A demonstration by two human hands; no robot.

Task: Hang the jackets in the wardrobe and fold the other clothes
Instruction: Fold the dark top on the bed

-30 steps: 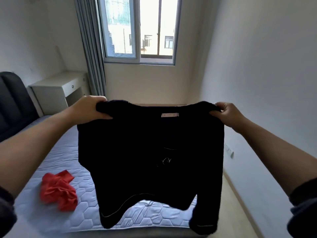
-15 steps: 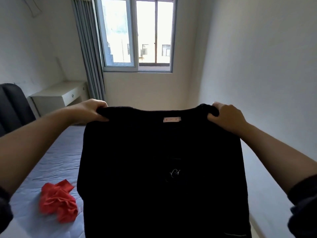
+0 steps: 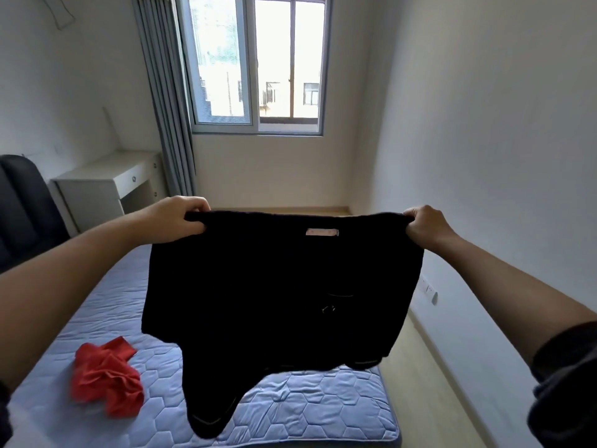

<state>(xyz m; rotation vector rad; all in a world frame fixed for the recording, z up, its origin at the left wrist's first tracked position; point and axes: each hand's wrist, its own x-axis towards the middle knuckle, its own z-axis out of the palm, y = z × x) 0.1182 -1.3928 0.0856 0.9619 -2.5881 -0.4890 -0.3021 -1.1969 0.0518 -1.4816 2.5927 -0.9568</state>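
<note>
A black sweater (image 3: 274, 295) with a pink neck label hangs spread in the air above the bed. My left hand (image 3: 176, 219) grips its left shoulder and my right hand (image 3: 426, 226) grips its right shoulder, both arms stretched forward. The hem and one sleeve dangle just above the blue quilted mattress (image 3: 307, 412). A crumpled red garment (image 3: 106, 376) lies on the mattress at the lower left.
A dark headboard (image 3: 22, 208) stands at the left, a white desk (image 3: 106, 185) beyond it by the grey curtain (image 3: 164, 101). The window (image 3: 258, 63) is straight ahead. A strip of wooden floor (image 3: 429, 389) runs between the bed and the right wall.
The sweater has swung away from me and lifted, so its hem clears the mattress and more of the bed shows. Both hands keep their hold on the shoulders.
</note>
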